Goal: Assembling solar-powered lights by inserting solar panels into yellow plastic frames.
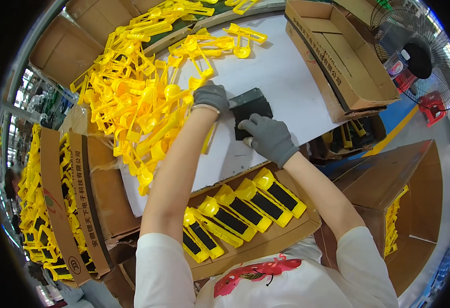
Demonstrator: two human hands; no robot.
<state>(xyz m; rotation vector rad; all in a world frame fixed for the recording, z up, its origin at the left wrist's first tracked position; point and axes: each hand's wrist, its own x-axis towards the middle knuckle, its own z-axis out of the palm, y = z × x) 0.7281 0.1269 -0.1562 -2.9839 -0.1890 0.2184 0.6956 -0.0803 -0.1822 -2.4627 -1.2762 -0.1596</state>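
A small stack of flat black rectangular panels (253, 101) lies on the white tabletop. My right hand (270, 136), in a grey glove, has its fingers bent over the near part of the panels and its thumb at their lower edge. Beside the stack's left edge is my left hand (209, 97), also gloved in grey. Its fingers are curled, and what they hold, if anything, is hidden. A heap of yellow plastic frames (138, 97) spreads to the left, some of them right next to that hand.
In front of me, a cardboard box (286, 233) carries several yellow frames fitted with black panels (243, 211). Another box (71, 205) at left holds more yellow parts. An open carton (348, 61) and a fan (417, 59) stand at far right. A large carton (409, 205) is nearer right.
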